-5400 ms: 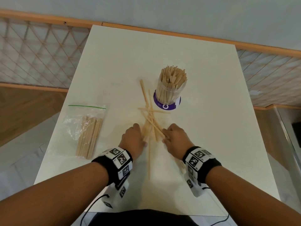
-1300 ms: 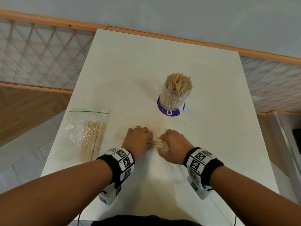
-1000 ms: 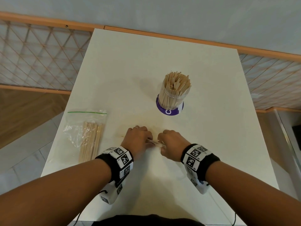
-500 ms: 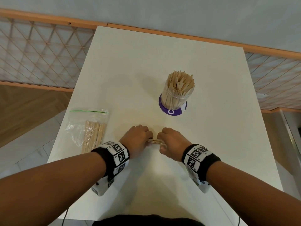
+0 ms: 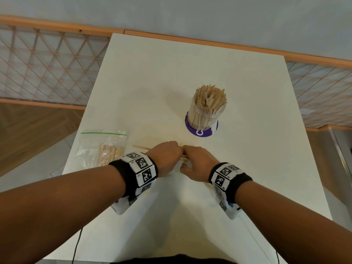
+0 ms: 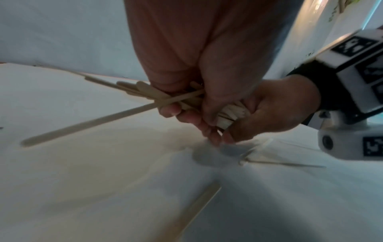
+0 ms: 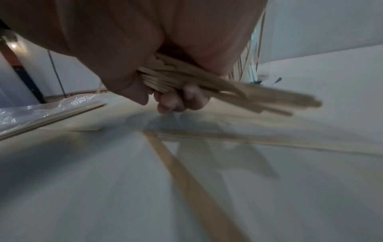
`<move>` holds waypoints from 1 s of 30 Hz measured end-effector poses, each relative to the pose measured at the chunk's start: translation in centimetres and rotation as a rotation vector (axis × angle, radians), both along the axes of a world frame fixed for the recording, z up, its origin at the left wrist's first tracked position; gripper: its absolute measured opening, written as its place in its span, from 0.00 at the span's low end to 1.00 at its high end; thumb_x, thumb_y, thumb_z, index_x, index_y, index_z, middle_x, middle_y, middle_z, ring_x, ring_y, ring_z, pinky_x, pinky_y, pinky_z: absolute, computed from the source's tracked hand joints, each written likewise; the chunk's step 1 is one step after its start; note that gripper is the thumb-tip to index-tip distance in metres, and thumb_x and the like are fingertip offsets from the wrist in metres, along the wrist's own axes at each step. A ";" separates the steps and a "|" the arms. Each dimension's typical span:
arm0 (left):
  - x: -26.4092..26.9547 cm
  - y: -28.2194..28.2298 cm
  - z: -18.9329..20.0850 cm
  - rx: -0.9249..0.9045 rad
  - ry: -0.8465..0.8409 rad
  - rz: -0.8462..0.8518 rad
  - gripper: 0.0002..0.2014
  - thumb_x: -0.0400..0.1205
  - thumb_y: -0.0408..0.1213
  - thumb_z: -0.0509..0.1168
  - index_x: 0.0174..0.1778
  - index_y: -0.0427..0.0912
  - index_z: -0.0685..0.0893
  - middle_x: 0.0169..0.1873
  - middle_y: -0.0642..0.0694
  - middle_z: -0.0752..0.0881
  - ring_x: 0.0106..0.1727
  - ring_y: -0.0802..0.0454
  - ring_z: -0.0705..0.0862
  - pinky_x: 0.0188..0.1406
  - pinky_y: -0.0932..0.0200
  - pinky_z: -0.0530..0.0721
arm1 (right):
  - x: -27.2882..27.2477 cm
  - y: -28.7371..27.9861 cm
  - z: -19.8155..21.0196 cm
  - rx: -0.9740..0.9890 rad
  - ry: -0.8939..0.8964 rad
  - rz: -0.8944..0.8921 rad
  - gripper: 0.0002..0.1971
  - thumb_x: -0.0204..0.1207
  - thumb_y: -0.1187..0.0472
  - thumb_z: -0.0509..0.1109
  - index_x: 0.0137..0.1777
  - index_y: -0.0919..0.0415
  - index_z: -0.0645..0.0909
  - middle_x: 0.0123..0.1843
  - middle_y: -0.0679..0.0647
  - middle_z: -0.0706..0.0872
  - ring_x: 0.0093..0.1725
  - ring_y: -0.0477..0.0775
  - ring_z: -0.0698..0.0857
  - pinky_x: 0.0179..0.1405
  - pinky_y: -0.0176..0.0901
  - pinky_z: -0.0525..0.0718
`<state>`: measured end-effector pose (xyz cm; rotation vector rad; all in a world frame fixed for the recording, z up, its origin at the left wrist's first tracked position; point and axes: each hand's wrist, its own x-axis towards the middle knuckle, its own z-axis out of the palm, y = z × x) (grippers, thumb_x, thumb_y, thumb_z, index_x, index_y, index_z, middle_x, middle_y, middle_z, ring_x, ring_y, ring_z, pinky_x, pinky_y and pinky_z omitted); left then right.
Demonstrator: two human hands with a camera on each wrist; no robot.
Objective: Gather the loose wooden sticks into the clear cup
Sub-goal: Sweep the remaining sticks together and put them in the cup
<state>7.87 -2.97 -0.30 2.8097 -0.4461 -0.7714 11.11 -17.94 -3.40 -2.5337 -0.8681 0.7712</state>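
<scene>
A bundle of loose wooden sticks [image 5: 183,158] lies crosswise between my two hands near the middle of the white table [image 5: 190,73]. My left hand [image 5: 167,155] curls round its left part, and stick ends [image 6: 132,89] poke out past the fingers [image 6: 186,114]. My right hand [image 5: 195,161] grips the right part, with the sticks [image 7: 259,96] fanning out beyond it. The two hands touch. Two sticks [image 7: 186,172] lie flat on the table under them. The clear cup [image 5: 206,113], packed with upright sticks, stands on a purple disc just beyond my right hand.
A clear zip bag [image 5: 102,147] with more sticks lies at the table's left edge, close to my left wrist. The table drops off on the left and right. A lattice railing [image 5: 47,69] runs behind it.
The sticks that lay scattered have been drawn into one bundle held by both hands. Over the last second the hands have closed up until they touch, and stick ends now jut out to the left.
</scene>
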 end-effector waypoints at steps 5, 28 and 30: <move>0.5 -0.7 1.2 -0.085 0.036 0.124 0.19 0.78 0.20 0.60 0.64 0.32 0.70 0.59 0.34 0.74 0.51 0.36 0.83 0.41 0.54 0.74 | 0.5 0.8 0.0 -0.176 -0.113 -0.024 0.20 0.78 0.40 0.65 0.58 0.53 0.85 0.47 0.55 0.90 0.45 0.59 0.87 0.45 0.48 0.84; 0.3 3.1 4.3 -0.037 -0.338 0.357 0.26 0.76 0.45 0.72 0.66 0.39 0.74 0.62 0.38 0.77 0.63 0.36 0.76 0.61 0.42 0.77 | 3.0 -4.6 2.9 -0.021 -0.055 -0.394 0.24 0.81 0.36 0.59 0.31 0.53 0.75 0.31 0.53 0.82 0.34 0.57 0.79 0.34 0.46 0.73; -1.9 3.6 2.1 0.099 -0.036 0.298 0.30 0.76 0.52 0.72 0.66 0.36 0.72 0.63 0.37 0.75 0.64 0.36 0.76 0.63 0.45 0.78 | 2.8 -7.3 3.0 -0.073 -0.035 -0.481 0.24 0.81 0.40 0.63 0.28 0.54 0.71 0.29 0.53 0.80 0.35 0.58 0.78 0.32 0.46 0.70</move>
